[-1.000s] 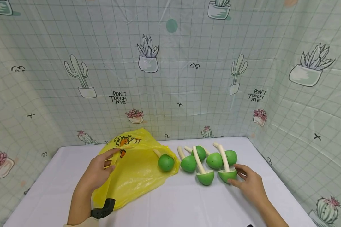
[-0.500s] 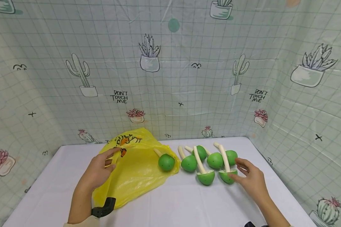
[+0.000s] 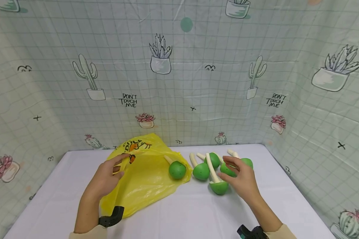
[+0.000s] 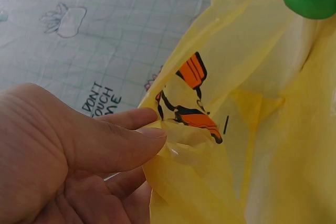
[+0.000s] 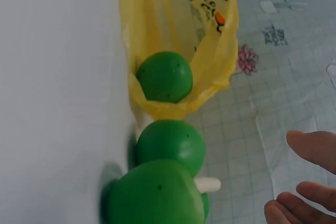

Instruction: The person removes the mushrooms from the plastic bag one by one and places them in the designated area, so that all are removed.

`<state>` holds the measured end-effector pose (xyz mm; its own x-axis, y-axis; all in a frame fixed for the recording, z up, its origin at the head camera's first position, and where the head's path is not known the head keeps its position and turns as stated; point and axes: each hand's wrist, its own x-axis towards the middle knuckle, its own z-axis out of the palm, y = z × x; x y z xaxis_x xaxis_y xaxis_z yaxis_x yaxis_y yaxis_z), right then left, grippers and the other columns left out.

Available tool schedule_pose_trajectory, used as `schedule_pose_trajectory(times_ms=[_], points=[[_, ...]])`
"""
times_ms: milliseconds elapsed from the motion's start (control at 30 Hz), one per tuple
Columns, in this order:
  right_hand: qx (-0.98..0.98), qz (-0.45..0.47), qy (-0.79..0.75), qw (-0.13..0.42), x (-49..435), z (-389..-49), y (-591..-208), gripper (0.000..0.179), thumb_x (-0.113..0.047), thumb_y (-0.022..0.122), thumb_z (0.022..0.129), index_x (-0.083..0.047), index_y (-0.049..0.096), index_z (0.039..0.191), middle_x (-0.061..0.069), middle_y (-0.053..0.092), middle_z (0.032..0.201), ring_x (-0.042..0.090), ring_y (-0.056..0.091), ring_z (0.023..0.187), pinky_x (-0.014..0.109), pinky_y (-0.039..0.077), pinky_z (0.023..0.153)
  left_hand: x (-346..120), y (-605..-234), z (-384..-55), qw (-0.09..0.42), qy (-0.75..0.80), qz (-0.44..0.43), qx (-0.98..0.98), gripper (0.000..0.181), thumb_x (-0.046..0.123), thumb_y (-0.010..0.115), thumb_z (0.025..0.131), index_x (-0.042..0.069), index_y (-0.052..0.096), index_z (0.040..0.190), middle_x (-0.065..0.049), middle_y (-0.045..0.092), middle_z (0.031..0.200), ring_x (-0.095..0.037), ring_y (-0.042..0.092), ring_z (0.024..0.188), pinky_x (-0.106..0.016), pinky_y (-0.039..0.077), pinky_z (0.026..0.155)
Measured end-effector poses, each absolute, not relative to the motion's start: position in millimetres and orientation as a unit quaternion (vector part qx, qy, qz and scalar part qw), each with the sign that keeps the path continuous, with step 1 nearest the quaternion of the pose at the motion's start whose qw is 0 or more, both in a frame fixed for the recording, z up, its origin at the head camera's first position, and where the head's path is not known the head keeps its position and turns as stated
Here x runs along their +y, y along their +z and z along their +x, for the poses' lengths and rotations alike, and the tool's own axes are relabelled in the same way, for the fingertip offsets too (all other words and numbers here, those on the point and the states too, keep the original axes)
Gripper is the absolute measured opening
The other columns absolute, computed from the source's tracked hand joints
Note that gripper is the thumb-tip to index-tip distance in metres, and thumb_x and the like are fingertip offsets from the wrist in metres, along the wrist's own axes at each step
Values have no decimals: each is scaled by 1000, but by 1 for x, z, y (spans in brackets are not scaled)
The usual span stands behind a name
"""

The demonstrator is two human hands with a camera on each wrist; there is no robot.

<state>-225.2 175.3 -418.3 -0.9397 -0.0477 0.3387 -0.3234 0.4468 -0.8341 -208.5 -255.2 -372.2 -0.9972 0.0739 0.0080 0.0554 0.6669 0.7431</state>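
A yellow plastic bag (image 3: 146, 186) lies on its side, its mouth facing right. My left hand (image 3: 106, 177) pinches the edge of that mouth between thumb and fingers, as the left wrist view shows up close. Just inside the opening is a green-capped toy mushroom (image 3: 177, 170) with a pale stem. Several similar toy mushrooms lie right of the bag, among them one standing cap down (image 3: 219, 188). My right hand (image 3: 242, 179) hovers at this group, fingers apart, and hides part of it. In the right wrist view nothing sits between its thumb and fingers (image 5: 302, 208).
A white cloth covers the table (image 3: 173, 219). Behind and at both sides hangs a checked curtain (image 3: 185, 83) printed with cacti. Dark wrist devices show on both arms.
My right hand has left the rightmost cap-down mushroom and moved left, toward the other cap-down one. My left hand keeps its pinch on the bag. The head view has shifted slightly.
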Motion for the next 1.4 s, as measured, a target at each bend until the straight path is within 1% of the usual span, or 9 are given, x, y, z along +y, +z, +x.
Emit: schedule_pose_trajectory(times_ms=[100, 267, 400, 567, 733, 933, 1067, 1267, 1400], points=[[-830, 130, 526, 130, 158, -229, -416, 60, -2, 87, 85, 5, 61, 139, 22, 61, 142, 39, 60, 133, 42, 52, 109, -255, -372, -209, 7, 407, 41, 912, 62, -10, 60, 101, 7, 45, 159, -30, 36, 162, -56, 48, 137, -61, 53, 104], [-819, 159, 534, 134, 129, -236, -416, 58, 3, 86, 84, 6, 62, 136, 21, 64, 139, 40, 61, 130, 42, 53, 108, -256, -371, -209, 3, 412, 50, 910, 63, -11, 60, 100, 7, 45, 159, -30, 36, 162, -56, 49, 136, -59, 55, 102], [-812, 173, 542, 129, 106, -239, -419, 58, 4, 87, 82, 5, 64, 135, 22, 65, 137, 40, 62, 129, 43, 55, 106, -256, -370, -209, 0, 409, 43, 911, 63, -11, 60, 100, 8, 46, 158, -30, 37, 161, -55, 49, 136, -60, 54, 103], [-815, 180, 537, 123, 80, -243, -426, 58, 3, 90, 79, 4, 66, 132, 19, 67, 135, 38, 65, 125, 45, 57, 102, -256, -369, -208, 4, 409, 34, 912, 62, -10, 60, 100, 8, 46, 159, -30, 37, 161, -56, 48, 137, -61, 52, 104], [-818, 187, 530, 119, 58, -246, -435, 56, -2, 90, 80, 5, 67, 131, 18, 69, 132, 37, 66, 123, 46, 57, 102, -257, -370, -208, 4, 412, 32, 911, 62, -10, 59, 101, 8, 46, 158, -30, 37, 162, -56, 47, 137, -62, 52, 105], [-821, 191, 523, 130, 44, -249, -444, 53, -3, 91, 80, 6, 68, 126, 20, 70, 127, 40, 67, 120, 51, 56, 103, -256, -371, -208, 9, 422, 26, 906, 62, -11, 59, 101, 10, 47, 158, -29, 37, 162, -54, 47, 138, -61, 52, 106], [-827, 193, 508, 144, 39, -251, -449, 52, -4, 92, 79, 5, 69, 125, 20, 71, 124, 39, 69, 117, 51, 56, 103, -255, -371, -208, 6, 422, 24, 906, 62, -11, 59, 100, 9, 48, 158, -28, 38, 162, -54, 48, 138, -62, 50, 107], [-824, 186, 509, 164, 33, -254, -456, 51, -2, 92, 79, 5, 70, 124, 18, 72, 124, 38, 69, 117, 50, 57, 102, -255, -373, -208, 0, 424, 22, 906, 61, -11, 59, 100, 8, 48, 157, -30, 41, 159, -53, 51, 136, -60, 52, 106], [-821, 195, 505, 181, 27, -256, -458, 50, 0, 92, 77, 6, 70, 122, 18, 71, 122, 39, 69, 114, 48, 60, 97, -257, -374, -207, -3, 424, 21, 906, 61, -11, 59, 100, 9, 49, 157, -30, 43, 157, -52, 52, 135, -59, 53, 106]])
